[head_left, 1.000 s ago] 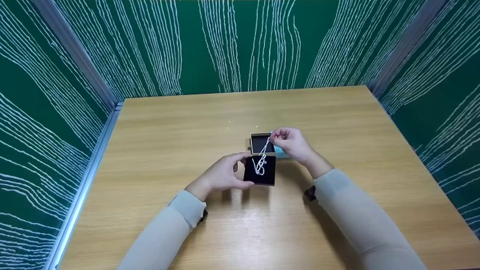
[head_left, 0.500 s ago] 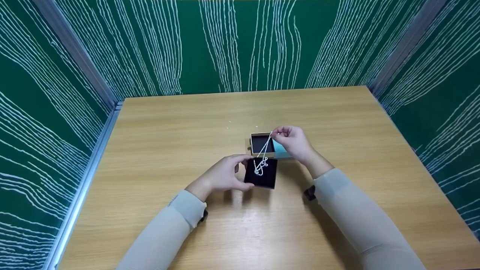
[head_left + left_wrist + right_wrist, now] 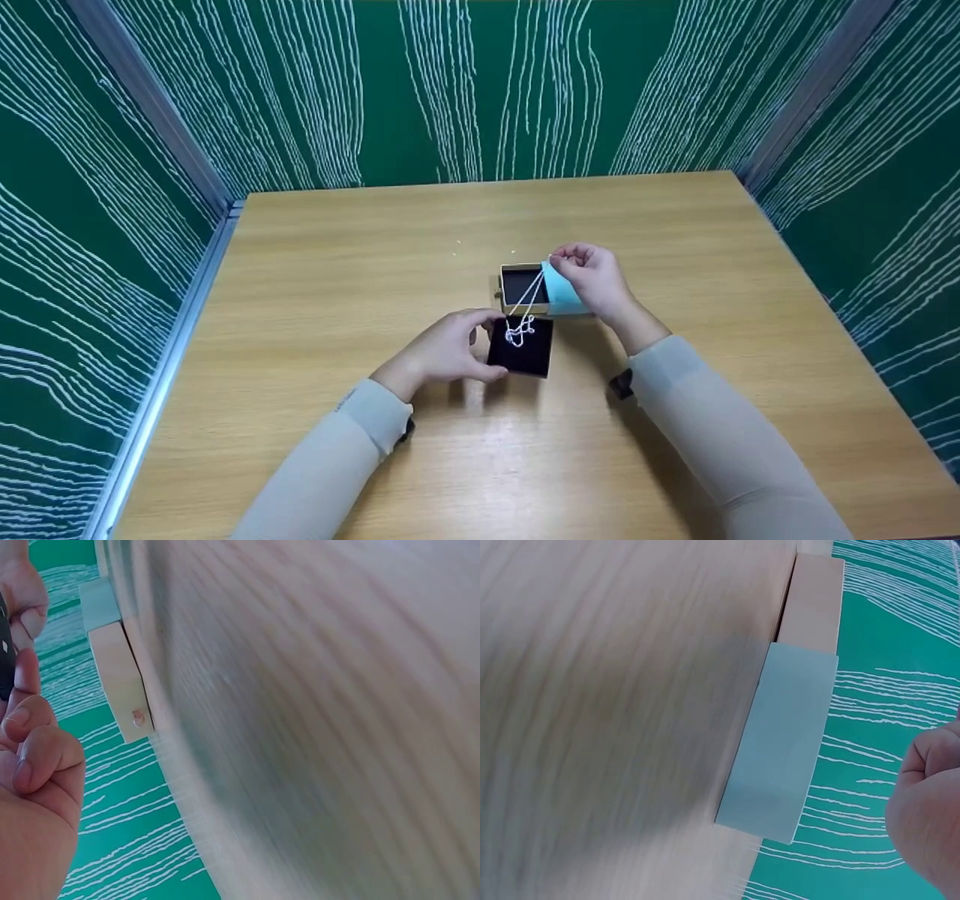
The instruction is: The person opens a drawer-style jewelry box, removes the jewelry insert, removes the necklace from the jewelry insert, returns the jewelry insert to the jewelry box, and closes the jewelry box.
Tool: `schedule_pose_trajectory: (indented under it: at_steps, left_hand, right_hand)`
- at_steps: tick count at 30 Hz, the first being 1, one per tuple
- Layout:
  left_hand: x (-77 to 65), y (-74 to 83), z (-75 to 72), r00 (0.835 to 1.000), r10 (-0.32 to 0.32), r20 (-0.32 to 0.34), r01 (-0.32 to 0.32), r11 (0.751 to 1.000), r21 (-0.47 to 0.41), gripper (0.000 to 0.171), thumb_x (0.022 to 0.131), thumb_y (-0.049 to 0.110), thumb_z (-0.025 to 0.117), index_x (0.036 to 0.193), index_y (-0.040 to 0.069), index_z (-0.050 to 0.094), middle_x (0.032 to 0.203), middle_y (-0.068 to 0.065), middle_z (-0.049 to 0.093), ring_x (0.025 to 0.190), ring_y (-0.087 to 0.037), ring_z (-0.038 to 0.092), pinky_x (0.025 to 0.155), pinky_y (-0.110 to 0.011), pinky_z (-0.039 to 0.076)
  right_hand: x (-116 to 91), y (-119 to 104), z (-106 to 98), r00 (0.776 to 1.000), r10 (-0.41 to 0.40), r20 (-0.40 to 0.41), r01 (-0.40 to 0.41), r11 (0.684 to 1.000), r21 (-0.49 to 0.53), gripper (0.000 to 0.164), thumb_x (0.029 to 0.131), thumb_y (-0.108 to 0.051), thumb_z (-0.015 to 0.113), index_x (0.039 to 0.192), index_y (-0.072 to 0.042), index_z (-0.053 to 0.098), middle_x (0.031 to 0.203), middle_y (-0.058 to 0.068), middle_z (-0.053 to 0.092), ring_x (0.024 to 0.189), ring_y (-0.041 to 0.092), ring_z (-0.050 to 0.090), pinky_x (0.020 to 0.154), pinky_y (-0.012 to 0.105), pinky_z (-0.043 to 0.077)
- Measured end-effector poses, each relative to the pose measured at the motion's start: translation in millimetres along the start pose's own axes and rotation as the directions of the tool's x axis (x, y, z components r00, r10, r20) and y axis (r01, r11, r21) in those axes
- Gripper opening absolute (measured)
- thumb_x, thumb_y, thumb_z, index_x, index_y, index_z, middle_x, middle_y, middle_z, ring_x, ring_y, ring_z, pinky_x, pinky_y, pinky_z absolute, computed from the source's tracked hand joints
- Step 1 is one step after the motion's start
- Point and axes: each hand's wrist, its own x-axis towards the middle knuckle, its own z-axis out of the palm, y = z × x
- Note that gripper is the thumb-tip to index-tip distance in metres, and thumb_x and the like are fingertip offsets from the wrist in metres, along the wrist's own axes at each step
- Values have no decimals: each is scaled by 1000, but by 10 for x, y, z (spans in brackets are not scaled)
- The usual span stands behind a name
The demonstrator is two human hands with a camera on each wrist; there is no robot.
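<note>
In the head view my left hand (image 3: 442, 351) grips a black square pad (image 3: 534, 360) by its left side, thumb at the near edge and fingers at the far edge. My right hand (image 3: 596, 279) pinches a thin silvery necklace (image 3: 516, 334) between thumb and fingertips. Its strands slant down from there, and the lower part lies bunched over the pad. Behind the pad stands a small drawer box with a turquoise sleeve (image 3: 564, 297); its dark-lined drawer (image 3: 523, 308) is pulled out to the left. The left wrist view catches only a sliver of the pad (image 3: 6, 652).
The wooden table (image 3: 337, 262) carries the box near its middle. Tiny pale specks lie behind the box. Green walls with white streaks (image 3: 487, 90) enclose the table's back and sides. A small knob (image 3: 138, 718) sticks out from the drawer front.
My right hand has risen away and slightly right, drawing more of the necklace up off the pad. The left hand and pad have shifted only slightly.
</note>
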Motion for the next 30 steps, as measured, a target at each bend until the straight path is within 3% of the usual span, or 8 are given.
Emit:
schedule_pose_trajectory:
  at_steps: [6,12,20,30]
  left_hand:
    - [10,-21,3,1000,30,-4,-30,1000,9,85,84,37,95,159,12,62,140,-6,72,127,-30,65,114,-48,52]
    - [11,-22,-8,1000,20,2,-20,1000,15,90,84,38,96,161,11,59,141,-6,72,133,-29,65,122,-51,50]
    - [7,-31,5,1000,12,5,-12,1000,24,89,84,39,95,161,13,60,140,-4,72,118,-24,62,109,-48,52]
    - [-8,-20,15,1000,19,8,-20,999,51,91,85,40,95,163,11,58,140,-4,72,112,-24,61,104,-46,53]
  right_hand:
    - [9,-15,-2,999,-17,-40,18,1000,22,21,108,-13,73,115,8,74,74,-13,59,67,2,49,60,16,39]
    - [21,-25,-17,997,-6,-82,8,1000,28,20,109,-15,73,115,3,74,72,-13,58,65,2,49,58,17,38]
    - [23,-30,-34,988,17,-152,-6,997,72,21,109,-15,74,118,4,74,76,-12,60,69,2,50,61,16,40]
    - [27,-46,-79,977,36,-211,-15,995,101,12,109,-16,74,114,-4,74,81,-10,62,74,4,52,64,16,42]
